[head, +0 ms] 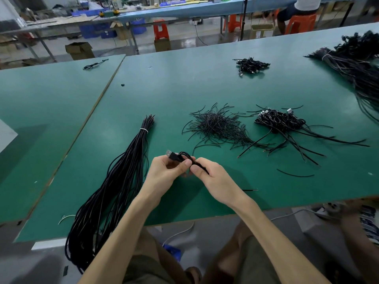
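Observation:
A coiled black USB cable (pixel 180 156) with a silver plug pointing up-left is held over the green table (pixel 184 89) near its front edge. My left hand (pixel 164 171) grips the coil just behind the plug, thumb on top. My right hand (pixel 209 175) pinches the coil from the right side; the cable's loose end (pixel 249 190) pokes out beside my right wrist. Much of the coil is hidden between my fingers.
A long tied bundle of black cables (pixel 114 181) lies to the left and hangs over the front edge. A heap of short black ties (pixel 219 126) and a pile of coiled cables (pixel 281 120) lie ahead to the right. Further piles (pixel 251 65) (pixel 356 64) sit at the back.

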The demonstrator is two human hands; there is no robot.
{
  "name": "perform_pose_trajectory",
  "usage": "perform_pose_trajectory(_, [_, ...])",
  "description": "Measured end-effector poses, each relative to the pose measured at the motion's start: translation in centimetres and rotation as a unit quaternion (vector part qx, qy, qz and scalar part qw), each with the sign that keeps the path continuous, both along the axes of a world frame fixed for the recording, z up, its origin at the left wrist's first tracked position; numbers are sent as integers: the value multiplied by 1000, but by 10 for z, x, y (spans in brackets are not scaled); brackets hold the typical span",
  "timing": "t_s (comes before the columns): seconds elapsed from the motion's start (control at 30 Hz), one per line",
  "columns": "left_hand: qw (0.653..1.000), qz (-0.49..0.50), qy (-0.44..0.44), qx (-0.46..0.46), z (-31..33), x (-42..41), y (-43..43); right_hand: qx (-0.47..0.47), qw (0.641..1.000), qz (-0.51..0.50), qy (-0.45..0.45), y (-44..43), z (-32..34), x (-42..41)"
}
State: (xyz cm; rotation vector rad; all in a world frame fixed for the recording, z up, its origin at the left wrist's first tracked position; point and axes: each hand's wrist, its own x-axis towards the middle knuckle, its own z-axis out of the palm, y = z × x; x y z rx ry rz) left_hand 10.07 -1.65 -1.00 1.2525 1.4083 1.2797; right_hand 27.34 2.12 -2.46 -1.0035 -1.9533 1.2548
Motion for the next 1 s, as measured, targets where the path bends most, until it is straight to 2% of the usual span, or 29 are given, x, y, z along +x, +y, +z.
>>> perform_pose_trajectory(0.2, [997,-53,-54,-11,-3,-7,0,13,1000,-10,-14,-2,0,-1])
perform_pose_trajectory(0.47, [996,-18,-90,22,-8,6,-5,9,1000,-1,29,-1,5,2])
perform_pose_trajectory(1.0, [998,26,22,50,-3,17,-3,-9,998,-33,54,-1,7,0])
